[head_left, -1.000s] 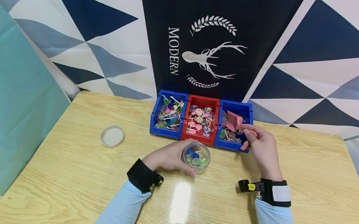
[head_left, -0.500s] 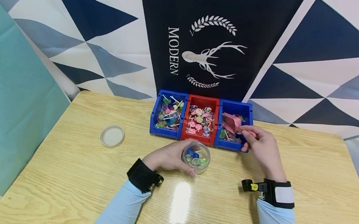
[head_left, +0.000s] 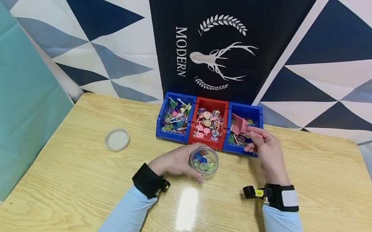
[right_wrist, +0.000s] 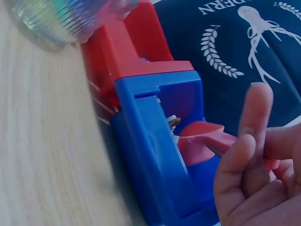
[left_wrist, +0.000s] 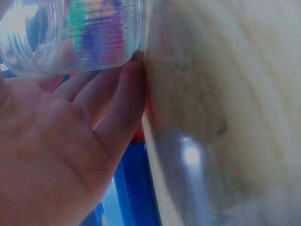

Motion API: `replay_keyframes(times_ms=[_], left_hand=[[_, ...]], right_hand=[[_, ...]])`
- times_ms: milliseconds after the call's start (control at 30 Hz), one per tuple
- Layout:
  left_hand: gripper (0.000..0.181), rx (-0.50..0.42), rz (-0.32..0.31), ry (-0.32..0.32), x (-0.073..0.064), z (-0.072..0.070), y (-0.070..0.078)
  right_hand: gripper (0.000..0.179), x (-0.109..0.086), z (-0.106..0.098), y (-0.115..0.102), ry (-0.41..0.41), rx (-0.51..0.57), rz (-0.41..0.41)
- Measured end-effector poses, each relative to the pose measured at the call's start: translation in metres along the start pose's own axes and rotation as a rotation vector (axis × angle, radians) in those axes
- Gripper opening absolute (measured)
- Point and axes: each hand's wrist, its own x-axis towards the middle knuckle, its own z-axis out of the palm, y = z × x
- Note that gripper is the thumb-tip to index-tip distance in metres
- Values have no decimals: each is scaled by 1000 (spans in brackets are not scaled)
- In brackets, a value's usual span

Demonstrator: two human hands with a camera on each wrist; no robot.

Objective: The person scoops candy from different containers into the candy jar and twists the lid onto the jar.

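Note:
My left hand point(head_left: 179, 161) curls round a clear jar point(head_left: 208, 172) standing on the table. Blue, green and clear candy-like pieces point(head_left: 203, 161) lie at its bottom. My right hand point(head_left: 268, 149) pinches the handle of a pink scoop point(head_left: 239, 124), whose bowl is inside the right blue bin point(head_left: 247, 110) over the small lollipops there. In the right wrist view the scoop point(right_wrist: 197, 141) dips behind the bin's front wall point(right_wrist: 164, 160), and the pieces under it are mostly hidden. In the left wrist view my fingers point(left_wrist: 127, 89) lie along the side of the jar point(left_wrist: 61, 37).
A red bin point(head_left: 212, 104) with several flat lollipops stands in the middle, joined by a left blue bin point(head_left: 163, 114) of lollipops. A round white lid point(head_left: 118, 140) lies on the wooden table point(head_left: 79, 188) at the left. A patterned wall cloth point(head_left: 115, 7) rises behind the bins.
My right hand shifts slightly left and the scoop changes its tilt within the right blue bin. My left hand and the jar stay in place.

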Motion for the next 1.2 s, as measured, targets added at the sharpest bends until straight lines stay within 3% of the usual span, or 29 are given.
replay_keyframes(times_ms=[267,567,933,1067,1200], left_hand=[[90,0,-1,-1,1,0,-1],[89,-8,-3,-4,1,0,0],[89,-4,5,-4,0,1,-1],[88,-5,3,-4,0,0,-1],[88,-7,1,-4,0,1,-1]], right_hand=[[35,-5,-14,-9,44,353,55],[24,-6,-27,-6,58,566,110],[20,-5,-39,-3,-15,906,145],[18,-8,-41,-7,-7,894,126],[17,-10,-39,-13,-6,760,72]])
